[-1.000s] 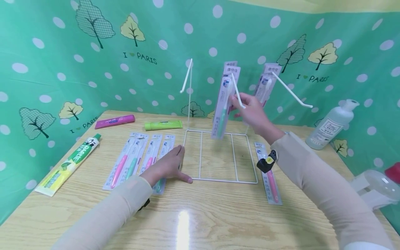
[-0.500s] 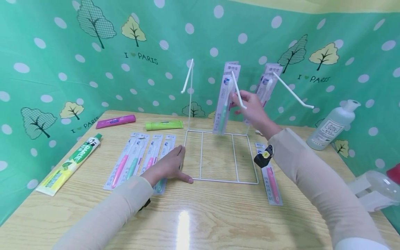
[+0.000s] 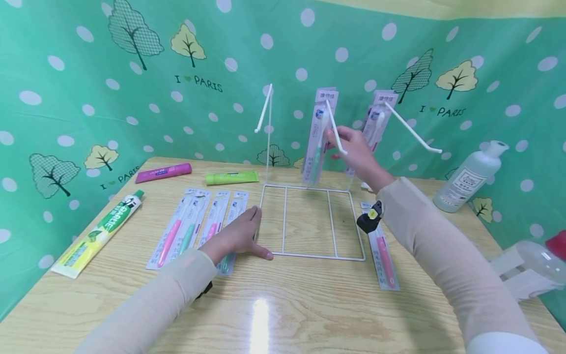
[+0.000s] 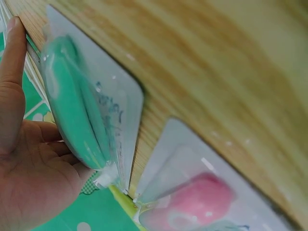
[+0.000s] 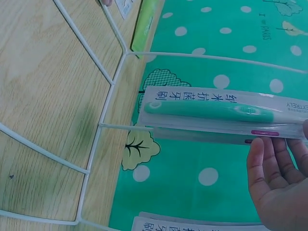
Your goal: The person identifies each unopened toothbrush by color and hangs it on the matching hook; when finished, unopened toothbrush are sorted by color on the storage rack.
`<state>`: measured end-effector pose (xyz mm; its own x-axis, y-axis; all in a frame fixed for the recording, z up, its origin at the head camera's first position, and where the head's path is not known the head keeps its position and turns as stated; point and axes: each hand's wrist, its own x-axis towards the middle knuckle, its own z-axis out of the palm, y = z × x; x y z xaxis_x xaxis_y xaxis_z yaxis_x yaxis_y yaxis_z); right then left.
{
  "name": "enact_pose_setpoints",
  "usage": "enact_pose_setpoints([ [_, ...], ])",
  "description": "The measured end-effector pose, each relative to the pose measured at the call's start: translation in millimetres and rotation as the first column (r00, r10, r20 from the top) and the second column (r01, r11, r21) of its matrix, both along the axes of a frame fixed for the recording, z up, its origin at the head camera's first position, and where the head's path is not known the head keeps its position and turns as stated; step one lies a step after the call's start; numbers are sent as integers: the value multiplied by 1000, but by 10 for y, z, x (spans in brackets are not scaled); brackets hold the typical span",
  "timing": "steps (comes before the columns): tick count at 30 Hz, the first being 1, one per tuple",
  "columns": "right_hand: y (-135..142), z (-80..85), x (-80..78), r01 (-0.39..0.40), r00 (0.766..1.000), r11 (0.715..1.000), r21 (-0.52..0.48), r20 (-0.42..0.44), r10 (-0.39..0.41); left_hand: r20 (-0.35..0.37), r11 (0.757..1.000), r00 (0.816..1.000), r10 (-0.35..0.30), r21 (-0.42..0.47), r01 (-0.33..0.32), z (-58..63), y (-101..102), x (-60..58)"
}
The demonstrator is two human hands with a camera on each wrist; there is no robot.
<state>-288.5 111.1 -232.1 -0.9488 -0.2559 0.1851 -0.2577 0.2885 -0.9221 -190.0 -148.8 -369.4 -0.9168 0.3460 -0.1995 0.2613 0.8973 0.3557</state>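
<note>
A white wire rack (image 3: 309,255) stands on the table. My right hand (image 3: 355,152) pinches the side edge of a packaged toothbrush (image 3: 315,152) with a green handle, which hangs on the middle hook in front of another pack. In the right wrist view that toothbrush (image 5: 207,113) lies against the pack behind it, with fingers at its edge. More toothbrush packs (image 3: 376,125) hang from the right hook, and the left hook (image 3: 263,110) is bare. My left hand (image 3: 242,233) rests with extended fingers at the rack base's left side, over a green toothbrush pack (image 4: 77,101).
Several toothbrush packs (image 3: 177,231) lie left of the rack, and one pink one (image 3: 383,255) lies right. Toothpaste tubes in yellow-green (image 3: 99,231), magenta (image 3: 163,171) and lime (image 3: 232,177) sit farther left. A pump-style bottle (image 3: 470,177) and a red-capped bottle (image 3: 530,268) stand right.
The green toothbrush pack has moved slightly up and back along the middle hook, closer to the pack behind it. My right hand has gone with it; the left hand stays put.
</note>
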Motion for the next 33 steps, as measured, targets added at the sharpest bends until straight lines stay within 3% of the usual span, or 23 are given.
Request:
enact_pose_setpoints([
  [6,7,-7,-19,17,1000,1000,22,-4,-17,5,1000,1000,3,0,-3,1,6,0],
  [16,122,26,121,106,992,973,203,-86,-90,5,1000,1000,-2,7,2,-8,6,-14],
  [21,331,20,260,99,987,953,288,-151,-57,8,1000,1000,0,13,0,-7,5,-17],
  [29,799,-79,482,119,975,932,342,-220,-44,5,1000,1000,-1,13,1,-28,4,-34],
  [33,1027,-160,595,149,981,911,384,-172,-88,8,1000,1000,-3,15,3,-39,3,-38],
])
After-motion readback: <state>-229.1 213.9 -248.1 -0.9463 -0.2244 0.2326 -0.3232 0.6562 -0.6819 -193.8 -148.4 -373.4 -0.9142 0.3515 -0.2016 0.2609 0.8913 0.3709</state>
